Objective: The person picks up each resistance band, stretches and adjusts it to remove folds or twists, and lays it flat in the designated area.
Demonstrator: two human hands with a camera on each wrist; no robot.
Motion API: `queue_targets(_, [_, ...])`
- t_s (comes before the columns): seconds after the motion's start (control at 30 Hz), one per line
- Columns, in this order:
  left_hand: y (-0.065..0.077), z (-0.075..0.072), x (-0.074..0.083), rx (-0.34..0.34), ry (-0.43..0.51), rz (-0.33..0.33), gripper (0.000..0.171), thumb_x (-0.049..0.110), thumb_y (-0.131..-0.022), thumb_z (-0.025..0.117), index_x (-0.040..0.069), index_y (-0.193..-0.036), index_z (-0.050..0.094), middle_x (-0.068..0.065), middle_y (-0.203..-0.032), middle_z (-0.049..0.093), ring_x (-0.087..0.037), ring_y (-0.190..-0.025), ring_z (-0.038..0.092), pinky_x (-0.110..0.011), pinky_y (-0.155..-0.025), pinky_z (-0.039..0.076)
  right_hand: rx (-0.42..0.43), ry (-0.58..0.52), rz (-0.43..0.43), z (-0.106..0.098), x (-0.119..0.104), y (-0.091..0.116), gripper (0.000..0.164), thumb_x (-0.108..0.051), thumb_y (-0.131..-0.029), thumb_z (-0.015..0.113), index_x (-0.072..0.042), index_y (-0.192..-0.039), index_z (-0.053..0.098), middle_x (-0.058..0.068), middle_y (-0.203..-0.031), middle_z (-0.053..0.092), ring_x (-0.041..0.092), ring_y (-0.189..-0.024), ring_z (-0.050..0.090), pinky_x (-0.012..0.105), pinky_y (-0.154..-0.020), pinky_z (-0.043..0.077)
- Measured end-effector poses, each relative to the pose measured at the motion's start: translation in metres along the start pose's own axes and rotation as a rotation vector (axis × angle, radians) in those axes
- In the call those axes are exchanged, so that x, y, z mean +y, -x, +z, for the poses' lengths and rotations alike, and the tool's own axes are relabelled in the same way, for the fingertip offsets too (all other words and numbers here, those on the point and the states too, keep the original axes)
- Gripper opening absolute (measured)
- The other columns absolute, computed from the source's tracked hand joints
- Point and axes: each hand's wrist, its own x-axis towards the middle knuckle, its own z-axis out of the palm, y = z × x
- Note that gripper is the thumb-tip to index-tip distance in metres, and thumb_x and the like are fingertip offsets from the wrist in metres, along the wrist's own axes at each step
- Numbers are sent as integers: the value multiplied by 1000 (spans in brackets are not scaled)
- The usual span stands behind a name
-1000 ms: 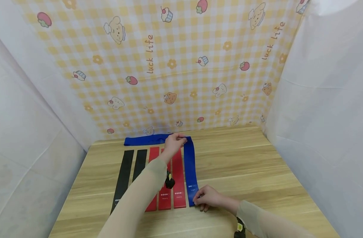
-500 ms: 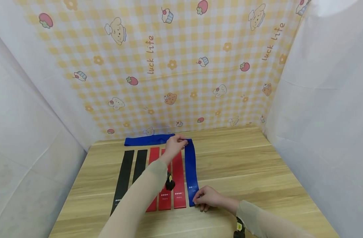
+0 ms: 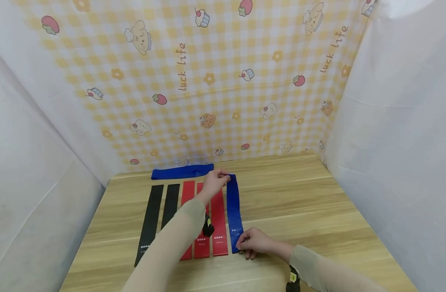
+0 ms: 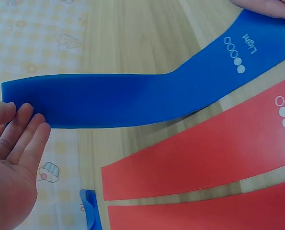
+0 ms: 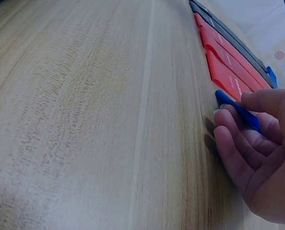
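Note:
A blue resistance band [image 3: 234, 207] marked "Light" stretches between my two hands, to the right of the red bands. My left hand [image 3: 214, 182] pinches its far end; in the left wrist view thumb and fingers [image 4: 23, 125] meet at the band's corner, and that end is raised off the table. At the near end, my right hand [image 3: 258, 242] pinches the band by its edge, and the right wrist view shows the blue tip [image 5: 238, 109] between thumb and fingers. Beside it lie red bands [image 3: 219, 221] marked "Heavy", partly covered by my left forearm.
Two black bands [image 3: 152, 215] lie flat at the left of the row. Another blue band [image 3: 179, 172] lies crosswise at the back of the wooden table [image 3: 292, 202], against the checked cloth [image 3: 208, 97]. White cloth [image 3: 391, 142] hangs at both sides.
My left hand has drawn the blue band's far end slightly nearer and down, and the band looks straighter at the top. My right hand stays in place.

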Motion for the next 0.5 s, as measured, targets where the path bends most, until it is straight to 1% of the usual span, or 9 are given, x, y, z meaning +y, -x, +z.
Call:
queue_targets(0.07, [1,1,-2,-2,-25,-2,16,15,-95,63,6,-105,71,-5,-90,70,-26,-89,67,-38,-80,55,-5,-2,1,0,0,0,12,-9,-91,65,-1,-86,72,10,-72,68,12,-50,58,28,-45,52])
queue_targets(0.23, [2,3,-7,-15,-53,4,17,15,-94,65,7,-107,71,-5,-91,70,-27,-90,67,-34,-77,55,-11,0,13,-1,0,0,13,-11,-91,65,-3,-85,72,8,-69,67,12,-49,58,24,-44,50])
queue_targets(0.37, [2,4,-10,-27,-66,19,15,14,-92,65,7,-105,71,-4,-90,70,-27,-88,66,-33,-74,54,-9,18,15,-1,1,0,14,-13,-92,64,-5,-84,72,7,-68,67,11,-48,57,22,-42,47])
queue_targets(0.5, [2,4,-12,-37,-69,46,14,11,-92,65,5,-102,71,-6,-88,71,-30,-88,66,-33,-71,54,-12,37,15,-1,-1,1,14,-14,-92,64,-5,-85,72,6,-67,66,10,-49,57,22,-42,47])
